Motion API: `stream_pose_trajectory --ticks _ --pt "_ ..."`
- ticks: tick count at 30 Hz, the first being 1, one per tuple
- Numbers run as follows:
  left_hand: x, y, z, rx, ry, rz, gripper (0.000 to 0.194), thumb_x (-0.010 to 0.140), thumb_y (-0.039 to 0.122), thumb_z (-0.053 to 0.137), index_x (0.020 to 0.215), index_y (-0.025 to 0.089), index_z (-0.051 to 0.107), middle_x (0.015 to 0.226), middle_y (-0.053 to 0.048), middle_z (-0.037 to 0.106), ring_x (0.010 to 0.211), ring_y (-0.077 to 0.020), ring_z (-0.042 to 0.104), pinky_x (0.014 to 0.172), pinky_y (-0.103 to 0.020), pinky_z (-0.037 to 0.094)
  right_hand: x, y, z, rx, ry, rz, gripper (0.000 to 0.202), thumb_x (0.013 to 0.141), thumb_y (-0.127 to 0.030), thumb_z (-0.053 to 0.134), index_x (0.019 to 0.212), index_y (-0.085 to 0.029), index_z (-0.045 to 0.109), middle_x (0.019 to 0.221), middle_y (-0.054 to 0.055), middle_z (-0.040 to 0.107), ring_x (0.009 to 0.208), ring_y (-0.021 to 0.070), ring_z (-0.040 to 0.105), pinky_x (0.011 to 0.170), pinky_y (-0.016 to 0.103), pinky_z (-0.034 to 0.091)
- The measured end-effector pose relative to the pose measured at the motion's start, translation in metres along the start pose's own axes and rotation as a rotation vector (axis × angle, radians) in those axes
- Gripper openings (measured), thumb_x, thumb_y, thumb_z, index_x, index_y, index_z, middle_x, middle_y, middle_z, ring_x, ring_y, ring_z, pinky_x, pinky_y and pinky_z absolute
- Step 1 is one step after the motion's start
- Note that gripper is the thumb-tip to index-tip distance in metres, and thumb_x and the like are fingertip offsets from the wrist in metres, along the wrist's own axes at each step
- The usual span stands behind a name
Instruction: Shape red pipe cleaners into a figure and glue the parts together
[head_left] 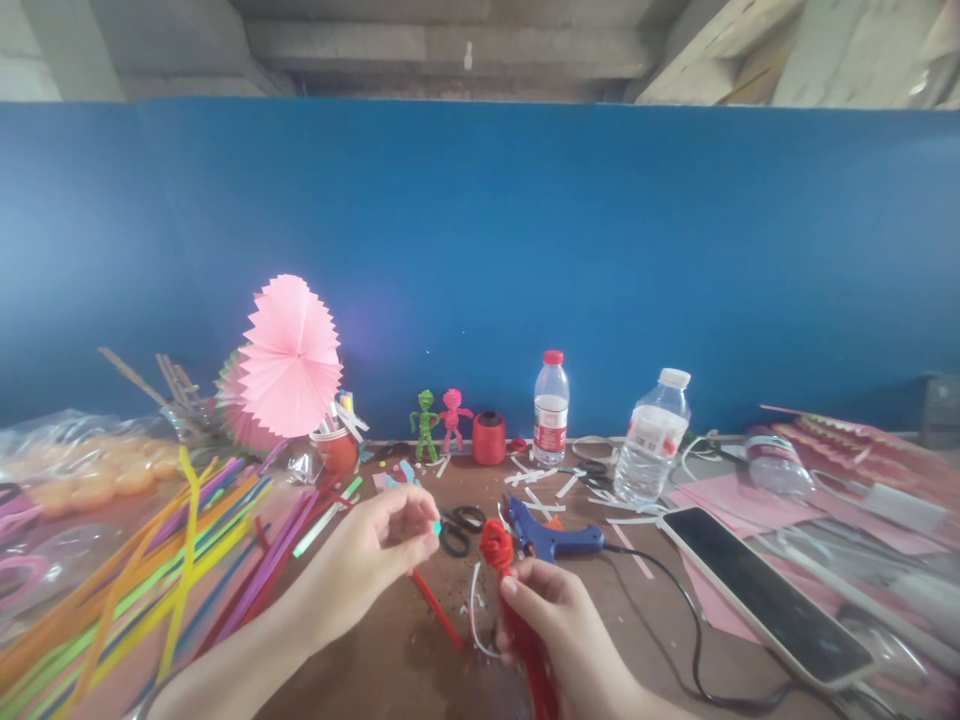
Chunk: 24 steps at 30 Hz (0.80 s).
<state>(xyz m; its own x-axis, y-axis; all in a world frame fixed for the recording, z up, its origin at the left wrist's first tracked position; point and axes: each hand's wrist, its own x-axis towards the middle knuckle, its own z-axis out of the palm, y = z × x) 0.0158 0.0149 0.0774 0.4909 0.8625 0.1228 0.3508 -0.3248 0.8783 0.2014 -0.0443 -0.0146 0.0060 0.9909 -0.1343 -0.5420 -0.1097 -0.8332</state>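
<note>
My left hand is raised over the table, thumb and fingertips pinched around a tiny teal piece, perhaps a bead. My right hand grips a red pipe-cleaner figure with a rounded, coiled head at the top; its lower strands run down toward the bottom edge, partly behind the fingers. Just beyond the two hands lie scissors with black handles, and a blue glue gun rests right behind the figure's head. A loose red pipe cleaner lies between my hands.
Many coloured pipe cleaners cover the left side. A green figure, a pink figure and a red roll stand at the back. Two bottles, a phone and the glue gun's black cord are to the right.
</note>
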Motion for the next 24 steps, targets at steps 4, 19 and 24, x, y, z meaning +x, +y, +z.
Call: stream_pose_trajectory --ticks 4,19,24 --pt "-0.006 0.008 0.011 0.135 -0.073 0.016 0.012 0.083 0.021 0.055 0.071 0.019 0.058 0.073 0.001 0.055 0.072 -0.0163 0.053 0.068 -0.028 0.042 0.001 0.008 -0.001 -0.141 -0.040 0.019 0.046 0.057 -0.054 0.078 0.064 -0.015 0.054 0.046 -0.004 0.058 0.035 0.0080 0.049 0.038 0.019 0.037" --pt "-0.015 0.011 0.024 0.336 -0.092 0.133 0.017 0.084 0.017 0.051 0.074 0.022 0.065 0.087 -0.002 0.052 0.079 -0.0171 0.057 0.072 -0.027 0.046 -0.011 0.001 0.007 -0.411 -0.017 -0.045 0.030 0.061 -0.038 0.074 0.057 -0.018 0.052 0.043 -0.005 0.052 0.037 0.0077 0.042 0.039 0.020 0.032" --pt "-0.014 0.011 0.022 0.419 -0.132 0.200 0.018 0.084 0.015 0.047 0.075 0.022 0.062 0.087 -0.002 0.051 0.076 -0.0158 0.057 0.070 -0.025 0.047 -0.011 0.003 0.005 -0.476 -0.002 -0.050 0.018 0.064 -0.028 0.069 0.058 -0.018 0.055 0.045 -0.004 0.055 0.039 0.0098 0.045 0.041 0.022 0.034"
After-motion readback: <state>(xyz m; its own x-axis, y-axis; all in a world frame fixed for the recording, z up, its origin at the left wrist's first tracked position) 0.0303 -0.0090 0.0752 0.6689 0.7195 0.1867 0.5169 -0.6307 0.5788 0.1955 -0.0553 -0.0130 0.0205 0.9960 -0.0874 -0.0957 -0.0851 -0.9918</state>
